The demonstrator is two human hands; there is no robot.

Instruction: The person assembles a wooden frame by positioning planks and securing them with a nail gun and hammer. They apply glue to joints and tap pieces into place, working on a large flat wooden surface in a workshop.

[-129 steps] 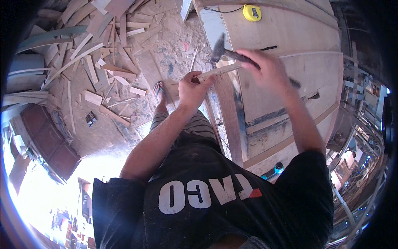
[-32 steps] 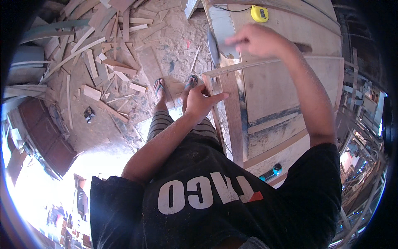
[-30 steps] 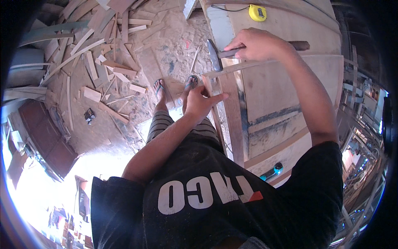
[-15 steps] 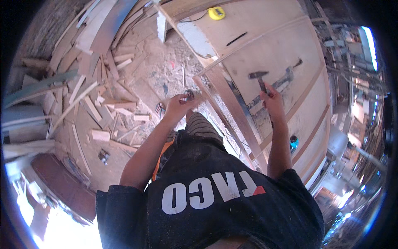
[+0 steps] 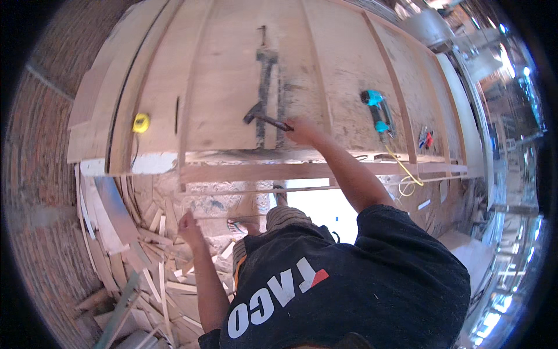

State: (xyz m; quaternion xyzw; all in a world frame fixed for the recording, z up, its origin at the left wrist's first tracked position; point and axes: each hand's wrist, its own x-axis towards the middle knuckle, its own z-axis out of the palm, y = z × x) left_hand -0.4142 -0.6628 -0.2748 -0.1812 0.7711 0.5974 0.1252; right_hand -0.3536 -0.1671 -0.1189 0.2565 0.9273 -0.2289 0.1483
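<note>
My right hand [image 5: 302, 131] grips a hammer [image 5: 272, 121] by the end of its handle. The hammer's dark head points left, over the plywood face of a large framed wooden panel [image 5: 232, 75]. Under and beyond the hammer, the plywood has a long dark stain. My left hand [image 5: 190, 228] hangs low on the near side, off the panel's edge and above the scrap wood. Its fingers look pinched together; what they hold, if anything, cannot be made out. A thin wood strip [image 5: 244, 191] runs along the panel's near side.
On the panel lie a yellow tape measure [image 5: 140, 123], a dark slim stick [image 5: 177, 115], a teal air nailer [image 5: 378, 110] with a yellow hose [image 5: 401, 166], and red-handled pliers [image 5: 429, 139]. Scrap wood [image 5: 157, 256] litters the floor at left. A brick wall [image 5: 43, 151] rises at far left.
My view has turned to the right, so the panel now spreads across the front. The hammer stays in my right hand over the panel. My left hand has swung out left, away from my feet.
</note>
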